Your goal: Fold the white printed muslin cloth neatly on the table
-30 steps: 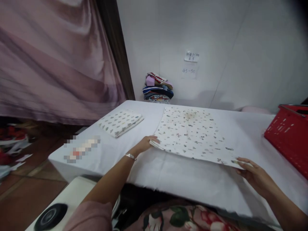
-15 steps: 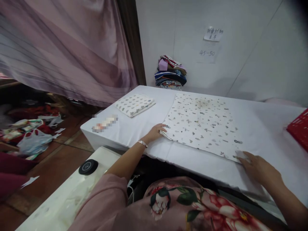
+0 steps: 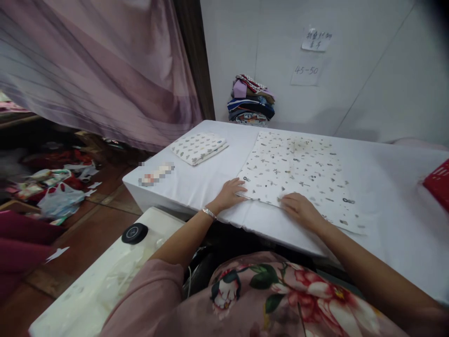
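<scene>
- Head view: a printed cloth (image 3: 298, 171) lies spread out on a white table (image 3: 400, 192), its near edge at both hands and the rest reaching away from them.
- Left hand (image 3: 231, 193), a bracelet (image 3: 209, 213) at its wrist, rests on the cloth's near left corner, fingers lightly bent; whether they pinch the fabric cannot be told.
- Right hand (image 3: 300, 209) meets the same edge, near the left hand but apart from it, fingers curled downward (their grip, too, is hidden). The cloth's near right corner lies free, to the right of that hand.
- Done, judging by the layout: the cloth is laid out and looks largely flat, with only a brownish smudge at its far side, beyond the right hand.
- Not done: it has not been brought to the compact form of the folded cloth (image 3: 199, 149), which sits beyond and left of the left hand.
- Farther off, past both hands, a stack of textiles (image 3: 250, 100) stands by the wall; a red basket (image 3: 438, 187) sits well right of the right hand.
</scene>
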The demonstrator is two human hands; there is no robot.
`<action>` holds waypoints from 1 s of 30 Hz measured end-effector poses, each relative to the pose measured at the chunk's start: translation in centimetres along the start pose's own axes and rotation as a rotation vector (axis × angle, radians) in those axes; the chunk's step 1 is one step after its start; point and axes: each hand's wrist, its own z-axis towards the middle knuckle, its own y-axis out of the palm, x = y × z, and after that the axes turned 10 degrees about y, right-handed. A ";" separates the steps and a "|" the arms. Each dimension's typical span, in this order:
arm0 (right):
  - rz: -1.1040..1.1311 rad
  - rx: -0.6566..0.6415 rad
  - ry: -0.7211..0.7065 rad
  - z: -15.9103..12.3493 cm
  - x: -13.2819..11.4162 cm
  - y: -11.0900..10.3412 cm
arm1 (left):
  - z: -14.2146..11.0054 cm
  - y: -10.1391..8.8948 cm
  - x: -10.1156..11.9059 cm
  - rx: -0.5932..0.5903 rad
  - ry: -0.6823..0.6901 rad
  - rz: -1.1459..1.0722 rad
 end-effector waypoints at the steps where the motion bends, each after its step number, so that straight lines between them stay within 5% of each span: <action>1: -0.008 -0.014 -0.008 0.5 -0.2 0.2 | 0.1 0.1 0.4 0.001 -0.007 0.011; 8: -0.035 -0.061 0.008 1.0 -0.7 0.9 | 1.6 1.5 1.9 -0.016 0.018 0.035; 16: -0.044 0.122 0.069 0.9 -0.8 1.5 | 2.1 1.8 2.4 0.064 0.138 0.134; 30: -0.121 0.014 0.009 -0.2 -0.7 2.2 | 0.7 1.7 2.3 -0.031 0.234 0.218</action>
